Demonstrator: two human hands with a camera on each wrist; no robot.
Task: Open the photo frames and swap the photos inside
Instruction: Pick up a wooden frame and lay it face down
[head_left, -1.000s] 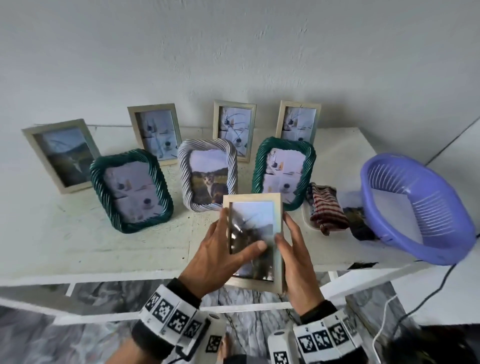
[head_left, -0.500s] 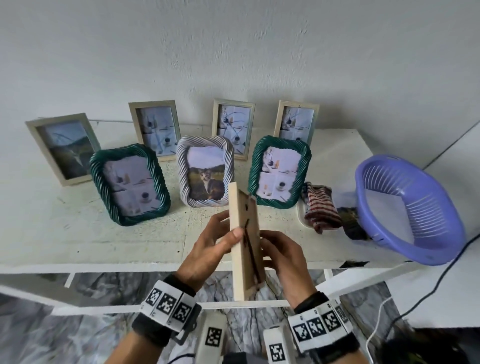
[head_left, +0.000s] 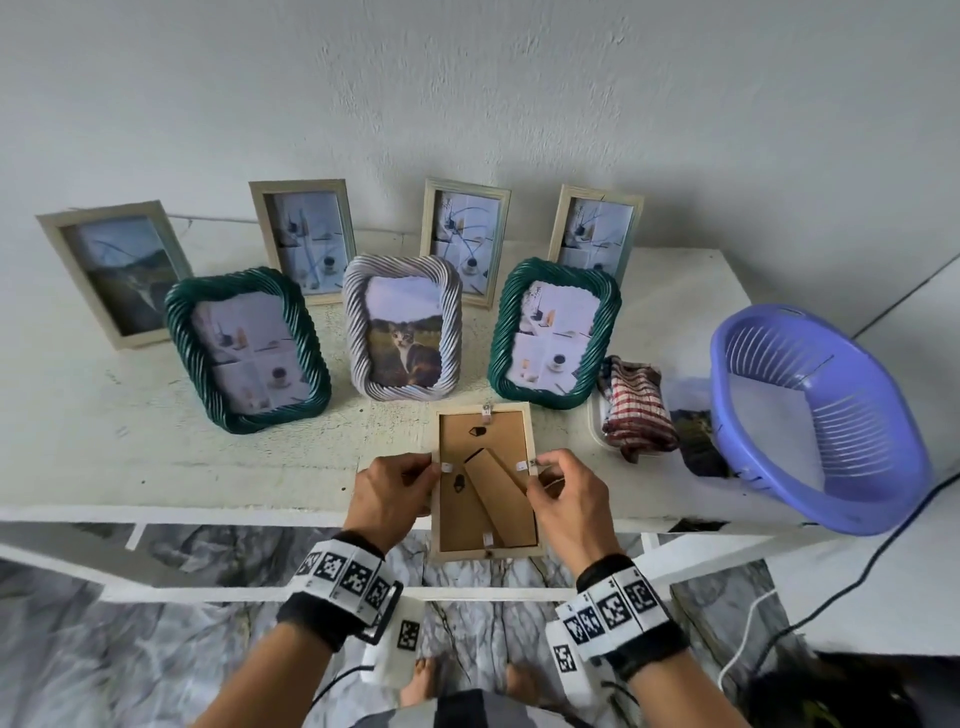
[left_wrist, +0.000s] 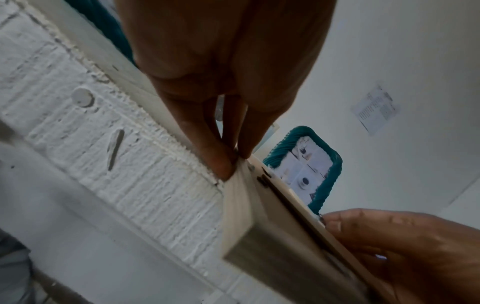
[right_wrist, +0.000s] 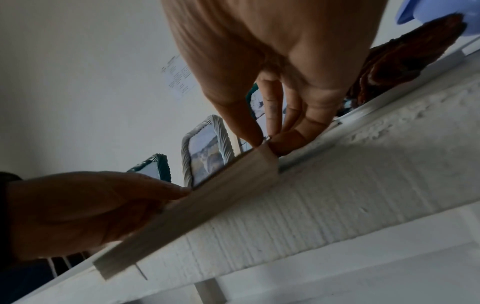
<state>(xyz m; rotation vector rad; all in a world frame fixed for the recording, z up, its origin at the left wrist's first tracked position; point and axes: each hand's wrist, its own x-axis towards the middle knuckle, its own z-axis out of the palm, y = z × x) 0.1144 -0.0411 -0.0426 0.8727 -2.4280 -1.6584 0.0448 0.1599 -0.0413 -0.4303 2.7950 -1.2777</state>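
A pale wooden frame (head_left: 485, 415) is held over the table's front edge with its brown cardboard back (head_left: 460, 436) and folded stand (head_left: 498, 499) facing up. My left hand (head_left: 395, 488) pinches the frame's left edge (left_wrist: 239, 197) by a small white clip (head_left: 445, 467). On the right edge (right_wrist: 249, 174), my right hand (head_left: 563, 493) pinches beside the other clip (head_left: 522, 467). Its photo is hidden underneath.
Several framed photos stand on the white table (head_left: 104, 441): two green rope frames (head_left: 247, 351) (head_left: 553, 332), a white rope frame with a cat (head_left: 402, 332), several pale ones behind. A striped cloth (head_left: 634, 410), a loose photo (head_left: 696, 431) and a purple basket (head_left: 815, 415) lie right.
The frame was turned from glass-side up, through edge-on, to back-side up. Both hands shifted from holding its sides to pinching at the clips on the back.
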